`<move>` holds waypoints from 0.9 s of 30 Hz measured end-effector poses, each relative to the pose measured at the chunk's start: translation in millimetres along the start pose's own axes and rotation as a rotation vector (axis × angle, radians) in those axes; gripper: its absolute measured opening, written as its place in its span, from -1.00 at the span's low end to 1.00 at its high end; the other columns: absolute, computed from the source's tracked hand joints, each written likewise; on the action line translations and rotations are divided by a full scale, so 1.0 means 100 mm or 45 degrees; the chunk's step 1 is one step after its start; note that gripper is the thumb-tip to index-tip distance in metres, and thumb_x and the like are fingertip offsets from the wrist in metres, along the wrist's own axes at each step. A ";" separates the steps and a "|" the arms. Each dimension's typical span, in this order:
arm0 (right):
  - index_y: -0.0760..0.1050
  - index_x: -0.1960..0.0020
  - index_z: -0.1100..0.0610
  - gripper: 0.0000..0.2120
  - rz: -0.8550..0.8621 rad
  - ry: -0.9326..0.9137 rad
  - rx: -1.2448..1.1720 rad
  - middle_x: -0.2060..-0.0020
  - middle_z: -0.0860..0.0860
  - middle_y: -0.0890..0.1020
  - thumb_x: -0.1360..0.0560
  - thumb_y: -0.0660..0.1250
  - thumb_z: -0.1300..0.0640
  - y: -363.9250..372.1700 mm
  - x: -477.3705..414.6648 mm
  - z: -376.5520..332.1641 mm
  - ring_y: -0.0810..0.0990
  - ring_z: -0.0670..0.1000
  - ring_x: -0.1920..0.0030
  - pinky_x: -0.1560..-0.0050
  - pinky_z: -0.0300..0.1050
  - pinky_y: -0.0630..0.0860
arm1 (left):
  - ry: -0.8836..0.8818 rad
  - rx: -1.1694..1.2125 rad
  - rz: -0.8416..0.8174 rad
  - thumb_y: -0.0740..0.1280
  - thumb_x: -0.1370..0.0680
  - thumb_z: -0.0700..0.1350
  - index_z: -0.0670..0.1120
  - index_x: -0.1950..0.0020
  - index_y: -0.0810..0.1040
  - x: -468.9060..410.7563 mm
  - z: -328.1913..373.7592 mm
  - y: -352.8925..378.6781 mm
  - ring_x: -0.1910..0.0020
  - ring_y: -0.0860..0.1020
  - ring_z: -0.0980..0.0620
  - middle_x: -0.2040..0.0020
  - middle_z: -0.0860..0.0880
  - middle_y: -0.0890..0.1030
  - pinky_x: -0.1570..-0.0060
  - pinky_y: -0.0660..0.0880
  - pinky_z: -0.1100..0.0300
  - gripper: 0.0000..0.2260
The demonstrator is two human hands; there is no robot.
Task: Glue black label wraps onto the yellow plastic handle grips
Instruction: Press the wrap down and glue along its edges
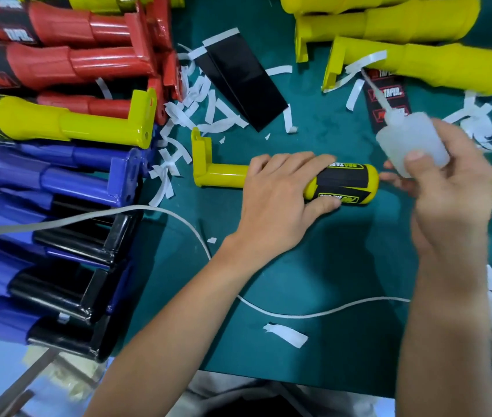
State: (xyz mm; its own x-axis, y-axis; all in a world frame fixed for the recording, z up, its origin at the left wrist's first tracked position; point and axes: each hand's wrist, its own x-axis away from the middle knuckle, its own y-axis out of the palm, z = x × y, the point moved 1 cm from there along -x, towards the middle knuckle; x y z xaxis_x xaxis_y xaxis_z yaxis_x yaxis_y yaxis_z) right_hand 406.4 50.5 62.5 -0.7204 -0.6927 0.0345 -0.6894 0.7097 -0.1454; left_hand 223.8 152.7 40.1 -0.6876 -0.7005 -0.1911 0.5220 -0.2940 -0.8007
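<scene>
The yellow grip (226, 176) lies in the middle of the mat (314, 266), with the black label (344, 179) round its fat end. It looks stiff, light, glossy and prone to roll, so hold the bare shaft. Your left hand (278, 200) curls over it, and your right hand (446, 191) pinches the glue bottle (410, 139). Your palm hides the label's seam.

I'm working at a small assembly workshop bench: labelled grips (58, 176) in red, yellow and blue are lying stacked left of the green mat (344, 251), bare yellow grips (419, 31) are lying at its far edge, and paper strips (196, 109) are littering it.
</scene>
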 end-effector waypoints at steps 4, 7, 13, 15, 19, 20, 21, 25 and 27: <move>0.47 -0.23 0.14 -0.71 -0.037 0.167 -0.538 -0.02 0.06 0.58 -0.56 0.22 0.37 -0.02 0.07 0.04 0.48 0.03 0.14 0.12 -0.14 0.41 | 0.010 -0.021 -0.010 0.42 -0.54 0.28 0.08 -0.35 0.62 0.00 -0.01 0.01 -0.18 0.56 0.02 -0.25 0.11 0.64 -0.22 0.25 0.07 -0.55; 0.51 -0.05 0.12 -0.82 0.065 0.388 -0.926 0.11 0.00 0.58 -0.56 0.19 0.31 0.01 0.11 0.01 0.45 -0.01 0.24 0.22 -0.18 0.36 | 0.008 -0.024 -0.015 0.41 -0.54 0.28 0.09 -0.35 0.61 0.00 0.00 0.01 -0.19 0.56 0.02 -0.25 0.11 0.64 -0.22 0.25 0.07 -0.55; 0.63 -0.04 0.02 -0.72 0.090 0.531 -1.041 0.12 0.05 0.68 -0.69 0.13 0.08 0.06 0.12 -0.05 0.42 -0.13 0.46 0.48 -0.35 0.31 | 0.004 -0.022 -0.008 0.42 -0.54 0.28 0.08 -0.35 0.62 -0.01 -0.01 0.02 -0.19 0.56 0.02 -0.25 0.11 0.64 -0.23 0.26 0.06 -0.55; 0.70 0.06 0.04 -0.71 0.155 0.460 -0.977 0.14 0.03 0.68 -0.67 0.21 0.11 0.11 0.16 -0.07 0.46 -0.12 0.45 0.42 -0.34 0.35 | 0.005 -0.024 -0.003 0.41 -0.54 0.28 0.09 -0.35 0.61 0.00 -0.01 0.03 -0.20 0.55 0.03 -0.25 0.12 0.64 -0.22 0.25 0.07 -0.55; 0.51 0.11 0.05 -0.94 0.321 0.458 -0.886 0.31 -0.01 0.43 -0.50 0.37 0.18 0.14 0.22 -0.06 0.31 -0.06 0.44 0.36 -0.24 0.27 | -0.005 -0.022 -0.005 0.41 -0.54 0.29 0.10 -0.35 0.61 0.00 -0.01 0.03 -0.20 0.55 0.05 -0.26 0.13 0.64 -0.23 0.22 0.10 -0.54; 0.51 0.16 0.04 -0.91 0.342 0.472 -0.898 0.33 -0.01 0.39 -0.50 0.36 0.19 0.15 0.23 -0.06 0.27 -0.04 0.44 0.35 -0.21 0.25 | -0.004 -0.024 -0.007 0.41 -0.54 0.29 0.10 -0.35 0.61 -0.01 -0.01 0.03 -0.20 0.55 0.05 -0.26 0.13 0.64 -0.23 0.22 0.11 -0.54; 0.51 0.18 0.04 -0.89 0.349 0.471 -0.930 0.34 -0.02 0.40 -0.50 0.33 0.19 0.16 0.22 -0.08 0.23 -0.03 0.43 0.35 -0.19 0.22 | -0.004 -0.022 -0.010 0.41 -0.54 0.29 0.10 -0.36 0.61 -0.01 -0.01 0.03 -0.20 0.55 0.05 -0.26 0.13 0.64 -0.23 0.22 0.11 -0.53; 0.48 0.20 0.05 -0.89 0.329 0.428 -1.023 0.31 0.00 0.47 -0.49 0.24 0.15 0.23 0.22 -0.18 0.17 0.00 0.41 0.37 -0.16 0.16 | -0.003 -0.028 -0.022 0.39 -0.54 0.31 0.10 -0.36 0.61 0.00 -0.02 0.03 -0.20 0.54 0.06 -0.27 0.13 0.63 -0.22 0.22 0.11 -0.53; 0.54 0.24 0.06 -0.83 0.377 0.397 -0.958 0.32 0.05 0.53 -0.49 0.25 0.16 0.27 0.24 -0.22 0.29 0.01 0.44 0.39 -0.16 0.24 | -0.001 -0.030 -0.021 0.39 -0.54 0.32 0.11 -0.36 0.61 -0.01 -0.02 0.03 -0.19 0.54 0.06 -0.26 0.14 0.63 -0.22 0.22 0.11 -0.52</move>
State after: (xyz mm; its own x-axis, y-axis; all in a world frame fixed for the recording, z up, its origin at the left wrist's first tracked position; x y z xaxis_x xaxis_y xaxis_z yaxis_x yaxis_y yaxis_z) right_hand 368.6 56.3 81.0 -0.7905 -0.4770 0.3840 -0.2576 0.8279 0.4981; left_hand 224.8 153.7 36.3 -0.6958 -0.6961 -0.1771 0.4982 -0.2900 -0.8171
